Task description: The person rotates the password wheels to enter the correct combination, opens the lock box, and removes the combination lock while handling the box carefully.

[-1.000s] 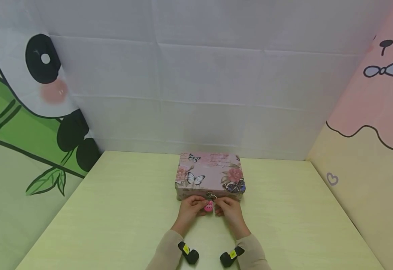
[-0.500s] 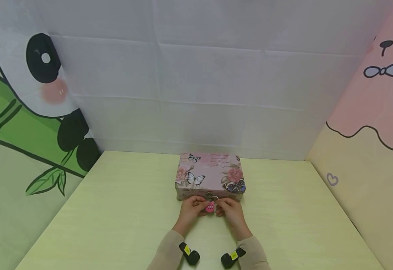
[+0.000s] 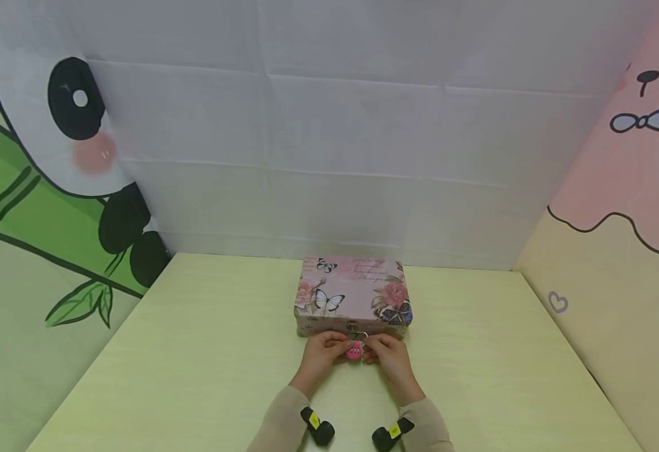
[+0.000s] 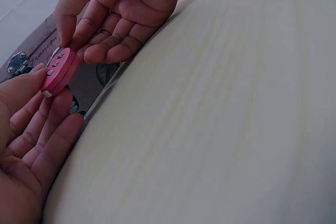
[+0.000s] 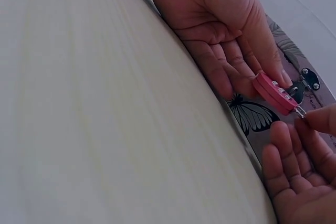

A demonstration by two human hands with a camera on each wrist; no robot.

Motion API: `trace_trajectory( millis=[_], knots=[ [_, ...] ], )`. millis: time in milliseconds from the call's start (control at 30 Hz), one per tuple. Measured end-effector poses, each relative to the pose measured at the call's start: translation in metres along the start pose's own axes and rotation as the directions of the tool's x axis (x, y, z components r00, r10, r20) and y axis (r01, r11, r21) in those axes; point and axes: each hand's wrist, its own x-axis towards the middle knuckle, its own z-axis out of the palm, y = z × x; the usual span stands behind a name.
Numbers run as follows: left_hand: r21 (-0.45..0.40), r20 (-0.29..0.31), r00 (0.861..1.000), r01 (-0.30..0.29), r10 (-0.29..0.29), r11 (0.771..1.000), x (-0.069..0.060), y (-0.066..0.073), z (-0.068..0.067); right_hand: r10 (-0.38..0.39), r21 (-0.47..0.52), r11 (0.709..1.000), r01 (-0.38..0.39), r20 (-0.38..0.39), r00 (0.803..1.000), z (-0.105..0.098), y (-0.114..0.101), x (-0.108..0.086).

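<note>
A pink combination padlock [image 3: 354, 350] with a row of number dials is held at the front of a butterfly-and-rose box [image 3: 357, 292]. My left hand [image 3: 319, 358] pinches the padlock's body between thumb and fingers. In the right wrist view, the thumb and index finger of my right hand [image 5: 307, 163] pinch the metal shackle [image 5: 300, 112]. Close behind the padlock is the box's metal latch [image 5: 310, 80]. I cannot tell whether the shackle passes through it. The box lid is down.
The box stands on a pale yellow table [image 3: 222, 333], near the white back wall [image 3: 335, 157]. A panda print [image 3: 75, 100] covers the left wall and a pink cartoon [image 3: 634, 150] the right. Both sleeved wrists carry black straps [image 3: 319, 427].
The padlock and both hands have shifted slightly to the right and towards me, so the shackle sits lower below the latch. Both hands keep their pinch. The box stays in place.
</note>
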Motion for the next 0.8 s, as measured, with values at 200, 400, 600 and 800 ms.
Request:
trace_trajectory(
  millis=[200, 400, 600, 800],
  knots=[
    [0.030, 0.031, 0.999, -0.024, 0.023, 0.999, -0.007, 0.016, 0.001, -0.016, -0.017, 1.000, 0.016, 0.015, 1.000, -0.001, 0.000, 0.000],
    [0.065, 0.035, 0.999, -0.026, 0.023, 0.998, -0.008, 0.016, 0.001, 0.003, -0.007, 1.000, -0.003, 0.031, 0.999, -0.002, -0.002, 0.000],
    [0.089, 0.031, 1.000, -0.007, 0.005, 0.996, -0.002, -0.001, 0.000, 0.015, -0.040, 0.999, -0.012, 0.070, 0.997, -0.002, -0.018, -0.009],
    [0.101, 0.028, 1.000, -0.008, 0.005, 0.995, -0.002, -0.001, 0.001, 0.004, -0.051, 0.999, 0.001, 0.091, 0.996, -0.003, -0.024, -0.013]
  ],
)
